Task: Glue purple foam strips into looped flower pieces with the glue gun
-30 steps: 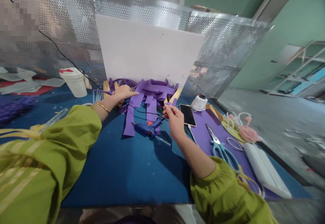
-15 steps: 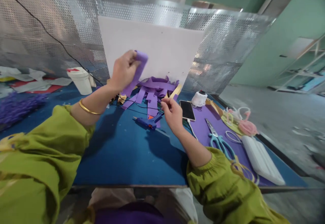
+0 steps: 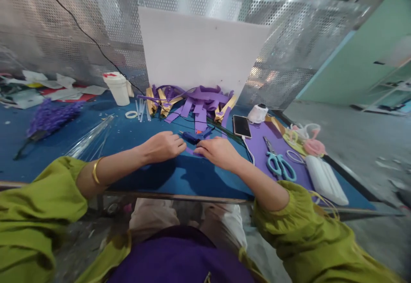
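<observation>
A purple strip (image 3: 192,151) stretches low over the blue table between my two hands. My left hand (image 3: 164,147) is closed on its left end, the fingertips hidden beneath the knuckles. Pinched at the other end is my right hand (image 3: 220,152), thumb and fingers together. Just behind them lies a blue glue gun (image 3: 191,137), its nozzle pointing left and its handle partly covered by my right hand. Farther back is a heap of purple strips (image 3: 205,99), with bundles in tan wrapping (image 3: 165,106) around it.
To the right are a phone (image 3: 242,126) with a white cable, blue-handled scissors (image 3: 279,165) and a white packet (image 3: 325,180). Clear sticks (image 3: 141,111), a white lidded cup (image 3: 117,88) and a purple flower spray (image 3: 53,118) stand or lie left. A white board (image 3: 205,52) rises behind.
My left hand has come down from in front of the board with the purple strip. My right hand has closed on the strip's other end. The view has tilted down.
</observation>
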Demonstrator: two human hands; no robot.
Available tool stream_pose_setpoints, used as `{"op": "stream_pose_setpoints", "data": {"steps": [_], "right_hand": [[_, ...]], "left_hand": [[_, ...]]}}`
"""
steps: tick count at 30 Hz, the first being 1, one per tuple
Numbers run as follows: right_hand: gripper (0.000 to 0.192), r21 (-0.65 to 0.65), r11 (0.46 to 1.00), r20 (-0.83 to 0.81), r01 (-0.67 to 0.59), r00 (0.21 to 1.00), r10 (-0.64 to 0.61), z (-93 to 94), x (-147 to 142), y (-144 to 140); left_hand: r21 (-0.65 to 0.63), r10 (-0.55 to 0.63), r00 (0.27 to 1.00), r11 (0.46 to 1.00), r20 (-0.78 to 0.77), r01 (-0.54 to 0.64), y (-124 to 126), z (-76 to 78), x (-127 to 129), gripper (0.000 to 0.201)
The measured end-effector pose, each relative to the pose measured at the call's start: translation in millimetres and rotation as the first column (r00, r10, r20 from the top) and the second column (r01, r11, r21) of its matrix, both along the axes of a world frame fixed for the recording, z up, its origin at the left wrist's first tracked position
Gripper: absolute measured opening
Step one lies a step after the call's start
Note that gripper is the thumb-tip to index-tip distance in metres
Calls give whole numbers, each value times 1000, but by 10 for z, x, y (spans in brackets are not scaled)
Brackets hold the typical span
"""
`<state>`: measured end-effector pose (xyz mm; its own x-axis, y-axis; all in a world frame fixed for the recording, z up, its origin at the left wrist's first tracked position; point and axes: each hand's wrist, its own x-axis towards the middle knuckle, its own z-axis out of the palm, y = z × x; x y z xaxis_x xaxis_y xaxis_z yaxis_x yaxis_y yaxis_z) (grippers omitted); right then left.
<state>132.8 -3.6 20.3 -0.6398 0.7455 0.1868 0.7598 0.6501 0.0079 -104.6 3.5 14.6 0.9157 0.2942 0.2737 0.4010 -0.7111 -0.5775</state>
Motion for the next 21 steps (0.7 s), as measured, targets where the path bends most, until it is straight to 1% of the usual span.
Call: {"op": "stream_pose_setpoints", "data": {"steps": [1, 2, 4, 5, 6, 8, 10, 12, 17, 21], "right_hand": [[31, -18, 998, -19, 57, 998, -58, -31, 46, 13], [30, -2, 993, -42, 120, 992, -120, -55, 94, 48], [28, 102, 971, -33, 217, 976, -215, -88, 177, 180], [30, 145, 960, 9, 238, 970, -242, -100, 206, 270], [34, 171, 961, 68, 217, 971, -231, -112, 224, 369], [40, 191, 977, 209, 95, 969, -135, -136, 232, 565], [39, 181, 983, 321, -31, 946, -30, -157, 207, 725], [35, 164, 981, 379, -103, 925, 34, -172, 163, 842], [28, 144, 976, 423, -164, 902, 89, -178, 22, 1083], [28, 158, 978, 395, -136, 917, 63, -146, -85, 1305]], "left_hand": [[-21, -15, 1000, 1000, 0, 15, -21, -79, -47, 15], [-50, -31, 1000, 998, 1, 31, -38, -153, -81, 14], [-91, -34, 999, 995, 18, 36, -57, -277, -111, 12], [-106, -31, 999, 994, 29, 33, -60, -324, -113, 12], [-116, -24, 999, 993, 41, 28, -60, -360, -109, 12], [-125, -10, 998, 992, 64, 18, -54, -402, -101, 13], [-124, 4, 996, 992, 87, 7, -46, -418, -104, 12], [-120, 10, 994, 993, 106, 3, -35, -425, -119, 13], [-118, 19, 992, 993, 127, -4, -3, -446, -138, 11], [-129, 57, 992, 991, 115, -42, 4, -417, -93, 12]]}}
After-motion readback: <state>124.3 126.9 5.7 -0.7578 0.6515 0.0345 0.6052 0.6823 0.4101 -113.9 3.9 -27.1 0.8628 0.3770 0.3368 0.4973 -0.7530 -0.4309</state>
